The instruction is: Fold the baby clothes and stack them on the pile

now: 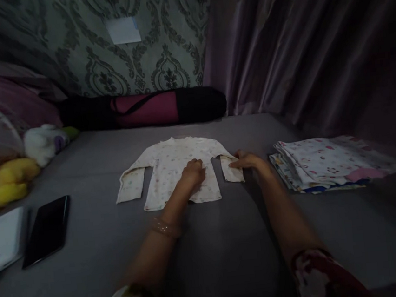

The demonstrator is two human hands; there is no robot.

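Observation:
A small white long-sleeved shirt [172,169] with a faint pattern lies spread on the grey surface, its neck pointing away from me. Its left-side sleeve bends down toward me. My left hand [194,173] rests on the shirt's body, right of the middle, with the fingers curled against the cloth; the fingertips are hidden. At the right-hand sleeve, my right hand [250,160] pinches the outer edge of the cloth between thumb and fingers. That sleeve also hangs down toward me, its cuff flat on the surface.
To the right lies a stack of folded printed clothes [325,162]. A black phone [48,230] and a white device [5,239] sit at left, below yellow [8,183] and white [45,142] plush toys. A black and pink long bag [145,109] lies along the wall; a curtain [261,44] hangs behind.

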